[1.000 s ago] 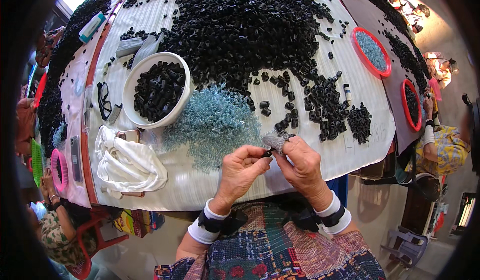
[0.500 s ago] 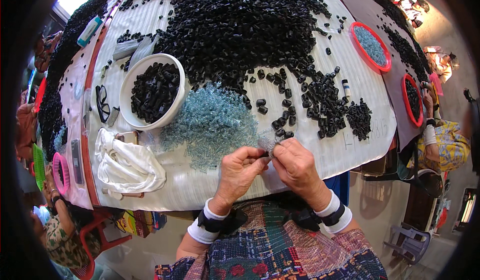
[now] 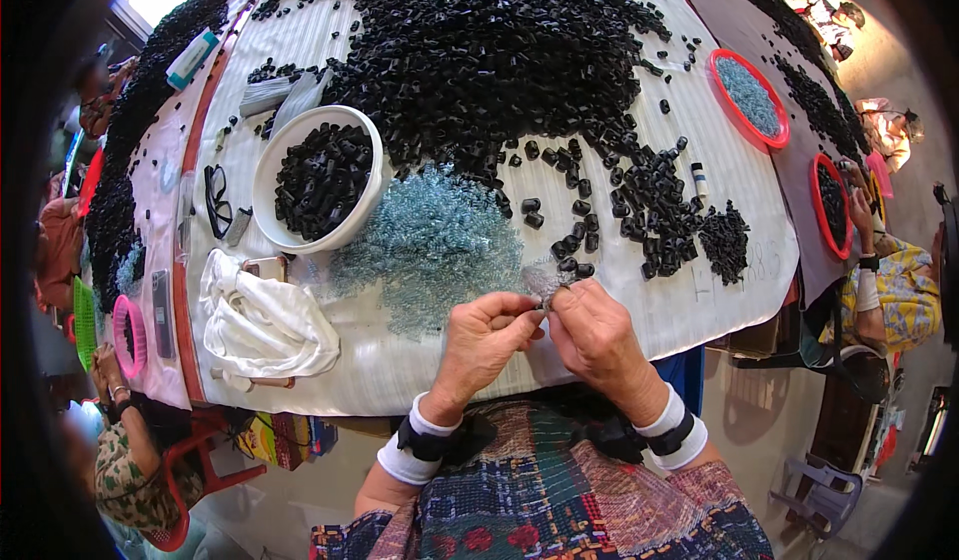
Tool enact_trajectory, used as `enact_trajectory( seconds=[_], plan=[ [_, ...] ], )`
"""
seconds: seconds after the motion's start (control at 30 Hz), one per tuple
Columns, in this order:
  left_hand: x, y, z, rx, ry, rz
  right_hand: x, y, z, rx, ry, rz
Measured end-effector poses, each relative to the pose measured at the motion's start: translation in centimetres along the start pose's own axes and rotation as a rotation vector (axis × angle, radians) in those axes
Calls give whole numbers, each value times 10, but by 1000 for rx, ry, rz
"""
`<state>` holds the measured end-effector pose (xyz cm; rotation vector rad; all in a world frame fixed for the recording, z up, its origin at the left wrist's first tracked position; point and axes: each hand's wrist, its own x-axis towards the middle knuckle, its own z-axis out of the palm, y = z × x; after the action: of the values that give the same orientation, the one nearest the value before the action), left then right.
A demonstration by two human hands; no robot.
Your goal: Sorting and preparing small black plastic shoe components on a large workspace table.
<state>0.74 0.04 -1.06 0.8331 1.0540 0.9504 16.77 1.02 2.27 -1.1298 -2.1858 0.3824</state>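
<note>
My left hand [image 3: 483, 338] and my right hand [image 3: 602, 338] meet fingertip to fingertip over the table's near edge. The left thumb and fingers pinch a small dark piece [image 3: 540, 306], mostly covered by the fingers. From the closed fingers of my right hand pokes a small clump of greyish, see-through bits [image 3: 540, 279]. Just beyond both hands spreads a heap of tiny translucent blue pieces [image 3: 430, 230]. A few black cylindrical parts [image 3: 571, 266] lie right past my right fingertips, with more of them [image 3: 654, 210] farther to the right.
A white bowl of black parts [image 3: 379, 185] stands left of the blue heap, near a bundled white cloth [image 3: 265, 320] and eyeglasses [image 3: 216, 200]. A huge black pile [image 3: 489, 60] covers the far table. Red-rimmed trays [image 3: 783, 140] sit at right. Other people work on both sides.
The view has shifted slightly, so the table things appear a little farther right. Both hands stay together; more of the greyish clump now shows above my right fingers.
</note>
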Motion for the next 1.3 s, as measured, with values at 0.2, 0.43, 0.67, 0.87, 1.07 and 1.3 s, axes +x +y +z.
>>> enact_trajectory(
  seconds=[0.2,0.43,0.67,0.87,1.07,1.3],
  plan=[
    [0,2,0,31,33,-11,-5,2,6,156,63,105],
    [3,11,-5,-198,20,-73,0,-5,13,73,98,84],
    [4,7,-8,-201,-32,-24,3,-4,19,40,108,27],
    [4,8,-9,-135,-25,-70,3,-5,17,-21,85,14],
    [5,8,-5,-119,6,-50,1,5,18,-40,133,-8],
    [6,4,-10,-107,-36,-30,1,7,18,-34,142,-9]
  ],
)
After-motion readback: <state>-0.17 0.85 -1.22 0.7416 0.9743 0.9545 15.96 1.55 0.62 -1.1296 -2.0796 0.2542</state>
